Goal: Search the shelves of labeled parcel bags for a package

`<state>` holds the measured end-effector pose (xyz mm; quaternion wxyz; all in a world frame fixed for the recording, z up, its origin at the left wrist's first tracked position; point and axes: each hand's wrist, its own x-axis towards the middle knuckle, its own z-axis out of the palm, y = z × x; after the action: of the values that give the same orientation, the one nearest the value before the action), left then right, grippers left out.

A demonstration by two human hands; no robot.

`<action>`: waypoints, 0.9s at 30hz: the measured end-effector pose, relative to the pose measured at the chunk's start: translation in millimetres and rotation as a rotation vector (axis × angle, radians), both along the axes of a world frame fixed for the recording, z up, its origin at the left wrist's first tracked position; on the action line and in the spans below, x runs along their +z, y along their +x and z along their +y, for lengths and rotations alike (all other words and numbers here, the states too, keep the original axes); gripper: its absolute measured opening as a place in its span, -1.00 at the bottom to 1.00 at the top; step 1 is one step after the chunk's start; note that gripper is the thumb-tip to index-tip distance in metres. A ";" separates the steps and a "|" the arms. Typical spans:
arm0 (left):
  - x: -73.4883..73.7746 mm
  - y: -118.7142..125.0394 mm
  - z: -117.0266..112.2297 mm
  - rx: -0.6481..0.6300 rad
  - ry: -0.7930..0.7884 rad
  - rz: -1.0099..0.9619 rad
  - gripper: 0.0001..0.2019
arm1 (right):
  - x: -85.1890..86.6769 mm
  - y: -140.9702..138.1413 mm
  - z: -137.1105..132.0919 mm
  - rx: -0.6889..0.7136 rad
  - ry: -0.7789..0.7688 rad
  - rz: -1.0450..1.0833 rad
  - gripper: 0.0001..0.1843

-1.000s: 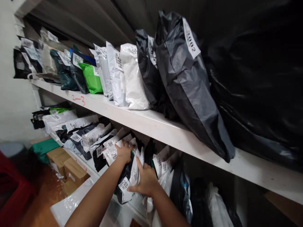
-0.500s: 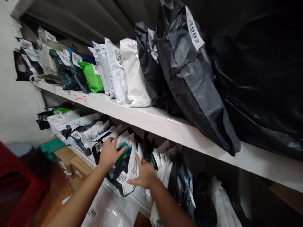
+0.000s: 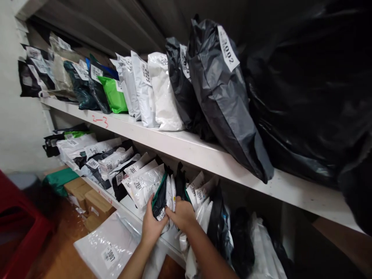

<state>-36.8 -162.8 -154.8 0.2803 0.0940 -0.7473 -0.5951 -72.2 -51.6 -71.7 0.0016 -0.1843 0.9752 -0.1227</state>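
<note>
On the lower shelf, my left hand (image 3: 154, 223) is wrapped around the front end of a dark parcel bag (image 3: 160, 199) with a green edge and a partly covered label. Beside it, my right hand (image 3: 182, 213) closes on thin white parcel bags (image 3: 171, 189); its fingertips are partly hidden, and its thumb comes close to my left thumb. Just left of my hands leans a white parcel bag labelled 2032 (image 3: 145, 185). To the right stand white bags labelled 3005 (image 3: 192, 190) and 3008 (image 3: 200, 193).
Above runs the upper shelf (image 3: 139, 133) marked 2-3, lined with bags, including a big grey bag labelled 3002 (image 3: 223, 93) overhanging its edge. Below lie a white bag labelled 3007 (image 3: 107, 244) and cardboard boxes (image 3: 94, 203). A red chair (image 3: 23, 228) stands at left.
My left hand has moved right and down onto the dark bag's front. The bag labelled 2035 has been tipped back upright, rightward, uncovering 2032. My right hand has drawn closer to my left.
</note>
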 end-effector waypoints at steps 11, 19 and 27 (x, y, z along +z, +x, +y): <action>13.7 -38.6 -18.8 0.305 -0.192 -0.122 -0.41 | 0.8 2.8 8.3 0.062 0.031 -0.009 -0.47; 24.6 -15.9 11.1 0.307 -0.666 0.070 -0.50 | -6.1 1.1 13.2 0.009 -0.134 0.068 -0.67; 44.3 -20.6 13.7 0.192 -0.635 -0.210 -0.39 | 0.5 3.1 16.2 -0.199 -0.154 0.055 -0.28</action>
<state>-57.5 -149.0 -110.5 0.2720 0.1326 -0.9077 -0.2908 -69.1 -35.5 -71.1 -0.0516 -0.0893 0.9760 -0.1917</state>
